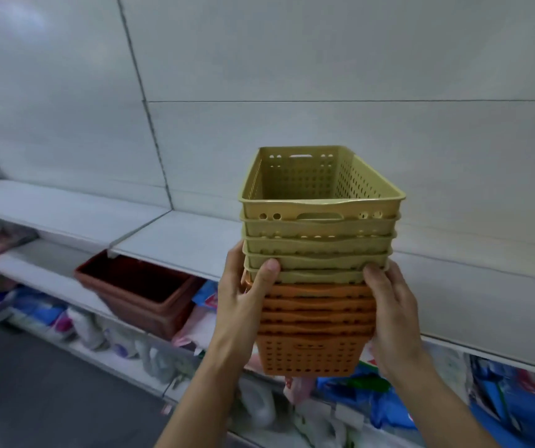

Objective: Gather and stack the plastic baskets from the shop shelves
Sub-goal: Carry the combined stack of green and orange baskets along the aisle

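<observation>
One tall stack of baskets (pixel 319 263) held up in mid-air, right in front of the white shelf (pixel 175 236) — that's the centre of it all. Five olive-yellow baskets (pixel 321 205) nest on top, the uppermost showing its open, perforated inside, and under them sit several orange baskets (pixel 314 334), rims packed tight, the bottom one's dotted wall in plain sight. The stack stands upright, clear of the shelf boards.

Left hand (pixel 243 295) clamps the stack's left side, thumb pressed across the near face just where yellow meets orange, fingers wrapped round behind and hidden. Right hand (pixel 392 308) mirrors it on the right side, fingers curled against the corner at the same seam, palm flat to the orange rims. Both forearms reach up from below.

Beyond and to the left, a brown rectangular planter (pixel 140 286) sits tucked under the shelf edge, well apart from the stack. Lower down, a blurred row of packaged goods (pixel 82 321) in white, pink and purple runs along the lower shelf, with blue packets (pixel 498 392) to the right. Behind everything, the pale back panel (pixel 324 76) of the shelving.
</observation>
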`<state>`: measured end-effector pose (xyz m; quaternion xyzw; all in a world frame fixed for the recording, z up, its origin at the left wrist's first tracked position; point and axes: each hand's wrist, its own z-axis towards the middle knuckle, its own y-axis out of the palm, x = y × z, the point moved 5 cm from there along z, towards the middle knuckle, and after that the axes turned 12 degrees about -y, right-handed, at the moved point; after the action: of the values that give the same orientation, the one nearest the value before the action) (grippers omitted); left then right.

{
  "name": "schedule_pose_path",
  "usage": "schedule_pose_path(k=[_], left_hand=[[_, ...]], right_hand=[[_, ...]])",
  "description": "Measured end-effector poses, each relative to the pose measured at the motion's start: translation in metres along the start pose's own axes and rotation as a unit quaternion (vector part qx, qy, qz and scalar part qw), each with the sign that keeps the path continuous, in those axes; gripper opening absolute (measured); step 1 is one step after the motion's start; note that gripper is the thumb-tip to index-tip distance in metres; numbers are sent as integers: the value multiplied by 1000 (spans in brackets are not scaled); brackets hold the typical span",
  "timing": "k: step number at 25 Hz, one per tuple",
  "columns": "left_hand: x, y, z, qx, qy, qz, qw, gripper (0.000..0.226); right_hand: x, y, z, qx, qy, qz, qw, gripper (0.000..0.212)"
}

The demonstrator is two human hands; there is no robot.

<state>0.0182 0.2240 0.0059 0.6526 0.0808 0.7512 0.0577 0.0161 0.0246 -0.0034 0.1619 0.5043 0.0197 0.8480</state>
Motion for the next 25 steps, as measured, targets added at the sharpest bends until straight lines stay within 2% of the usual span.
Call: schedule_pose_path(k=[3, 6, 11, 19, 25], left_hand=[[14, -39, -24, 45, 12, -7, 999, 44], [28, -94, -44, 98, 24, -2, 995, 48], [54, -224, -57, 166, 31, -8, 986, 44], [106, -469, -49, 215, 8, 23, 976, 51], [94, -621, -19, 253, -28, 33, 967, 31]], right_hand=[[-2, 38, -16, -42, 16, 29, 999, 35], [5, 94, -32, -96, 30, 57, 993, 39], [40, 226, -62, -151, 75, 107, 980, 28], [119, 468, -125, -143, 133, 131, 972, 22], [184, 596, -148, -153, 168, 112, 967, 32]])
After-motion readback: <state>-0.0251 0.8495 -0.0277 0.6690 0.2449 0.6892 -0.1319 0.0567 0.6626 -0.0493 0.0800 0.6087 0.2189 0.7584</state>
